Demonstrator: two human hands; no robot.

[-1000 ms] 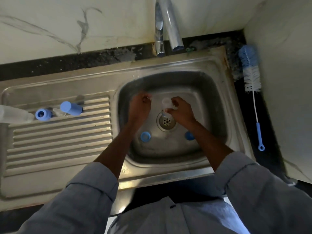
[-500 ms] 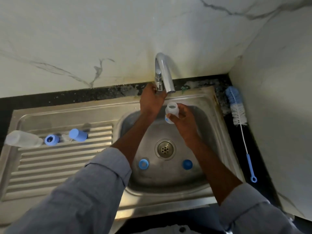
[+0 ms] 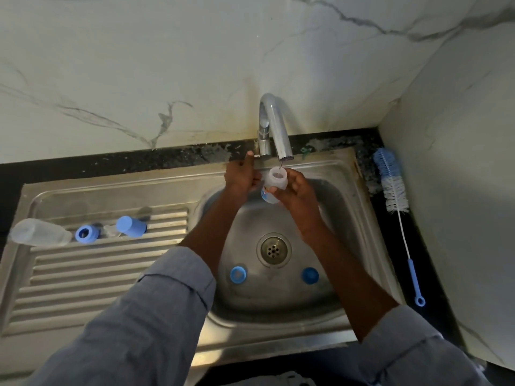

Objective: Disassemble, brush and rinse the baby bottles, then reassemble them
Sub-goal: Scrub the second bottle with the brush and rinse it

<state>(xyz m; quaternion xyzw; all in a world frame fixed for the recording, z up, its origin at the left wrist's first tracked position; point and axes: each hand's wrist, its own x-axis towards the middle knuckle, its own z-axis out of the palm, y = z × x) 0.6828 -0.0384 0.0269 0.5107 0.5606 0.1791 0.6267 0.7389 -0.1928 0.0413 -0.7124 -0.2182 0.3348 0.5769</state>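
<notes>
My right hand (image 3: 298,195) grips a small clear baby bottle (image 3: 274,181), mouth up, right under the spout of the chrome tap (image 3: 274,126). A thin stream of water falls into the bottle. To the bottle's left is my left hand (image 3: 241,176), fingers loosely bent beside it and thumb raised to the tap's base. A blue collar ring (image 3: 237,274) and a blue cap (image 3: 310,275) lie on the floor of the steel sink (image 3: 359,207). On the drainboard a second clear bottle (image 3: 39,232) lies next to a blue ring (image 3: 87,234), a clear teat (image 3: 111,229) and a blue cap (image 3: 131,226).
A blue and white bottle brush (image 3: 393,190) lies on the dark counter strip right of the sink, close to the side wall. The drain (image 3: 274,249) sits in the middle of the basin. Marble wall rises straight behind the tap.
Both hands rose from the basin floor to the tap, the right one bringing the bottle. My left hand went to the tap handle, then dropped beside the bottle. Water now runs.
</notes>
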